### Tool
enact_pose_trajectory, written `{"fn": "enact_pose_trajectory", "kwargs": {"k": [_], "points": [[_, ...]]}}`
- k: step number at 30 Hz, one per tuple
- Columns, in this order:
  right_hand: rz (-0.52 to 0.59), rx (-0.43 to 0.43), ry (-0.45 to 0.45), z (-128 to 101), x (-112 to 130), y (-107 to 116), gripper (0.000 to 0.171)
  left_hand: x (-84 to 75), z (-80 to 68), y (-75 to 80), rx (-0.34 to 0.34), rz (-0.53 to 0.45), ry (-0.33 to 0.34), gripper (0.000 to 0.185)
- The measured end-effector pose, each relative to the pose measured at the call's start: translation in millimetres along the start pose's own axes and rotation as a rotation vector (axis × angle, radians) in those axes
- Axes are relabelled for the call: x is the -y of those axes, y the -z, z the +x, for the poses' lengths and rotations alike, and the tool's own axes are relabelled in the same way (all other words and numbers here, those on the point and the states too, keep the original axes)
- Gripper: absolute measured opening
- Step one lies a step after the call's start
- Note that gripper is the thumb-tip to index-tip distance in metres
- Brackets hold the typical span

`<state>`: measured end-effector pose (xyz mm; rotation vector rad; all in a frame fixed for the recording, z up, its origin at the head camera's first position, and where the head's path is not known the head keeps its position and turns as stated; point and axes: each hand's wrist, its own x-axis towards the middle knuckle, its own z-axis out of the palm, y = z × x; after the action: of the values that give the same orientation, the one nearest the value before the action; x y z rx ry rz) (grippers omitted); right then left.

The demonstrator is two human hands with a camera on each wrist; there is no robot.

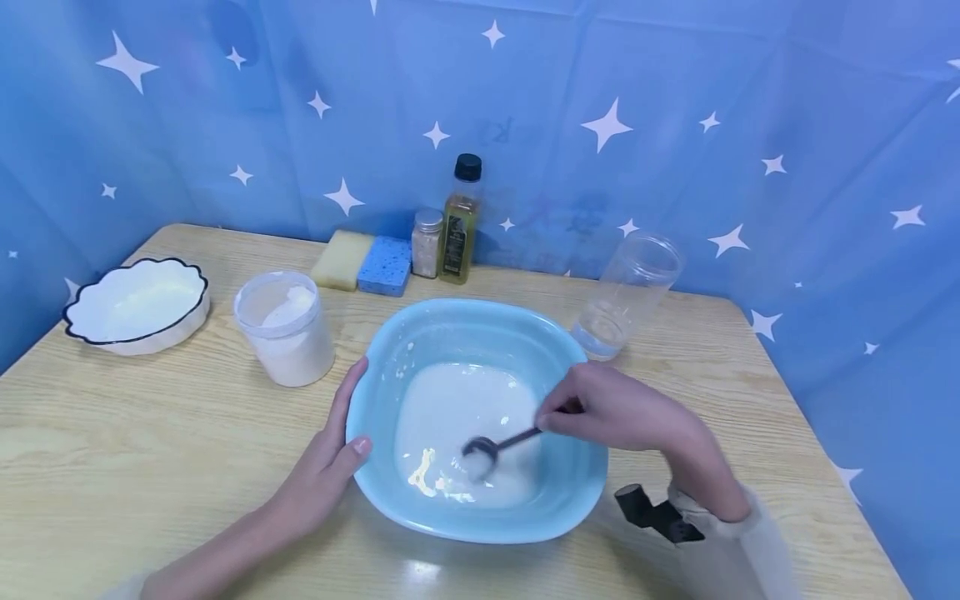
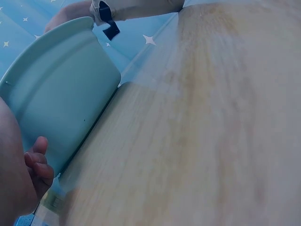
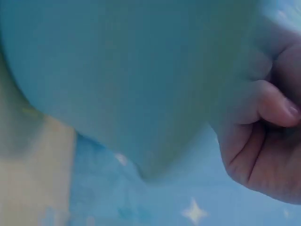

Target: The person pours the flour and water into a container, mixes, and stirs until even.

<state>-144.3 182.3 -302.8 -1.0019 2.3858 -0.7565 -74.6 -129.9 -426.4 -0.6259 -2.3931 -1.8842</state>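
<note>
The right hand (image 1: 611, 408) pinches a dark spoon (image 1: 517, 438), its round end in the white mix (image 1: 465, 396) inside the blue tub (image 1: 480, 527). The left hand (image 1: 318, 471) holds the tub's side, thumb at the rim. Only the left wrist view shows its curled fingers (image 2: 45, 173) outside. Only the head view shows the spoon, and the jar (image 1: 294, 354) near the tub on the table (image 1: 150, 475).

Dark spoon (image 1: 497, 445) inside pale-blue basin (image 1: 476, 337)
</note>
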Motion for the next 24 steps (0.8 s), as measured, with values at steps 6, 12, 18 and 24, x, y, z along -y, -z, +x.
{"fn": "enact_pose_trajectory", "kwargs": {"k": [6, 12, 18, 24], "points": [[-0.082, -0.209, -0.143, 15.3, -2.8, -10.5, 0.017, 2.8, 0.3, -3.5, 0.006, -0.028, 0.006, 0.07], [-0.147, -0.212, -0.208, -5.4, -11.8, 10.2, 0.016, 0.9, 2.1, -3.8, 0.016, -0.02, 0.003, 0.07], [-0.073, -0.036, -0.08, -17.1, -12.4, 20.7, 0.017, -1.7, 1.5, -0.8, 0.005, 0.005, 0.003, 0.069], [-0.06, -0.07, 0.014, 3.5, -11.7, 6.4, 0.014, -3.0, 0.3, 0.9, 0.001, -0.015, 0.01, 0.069]]}}
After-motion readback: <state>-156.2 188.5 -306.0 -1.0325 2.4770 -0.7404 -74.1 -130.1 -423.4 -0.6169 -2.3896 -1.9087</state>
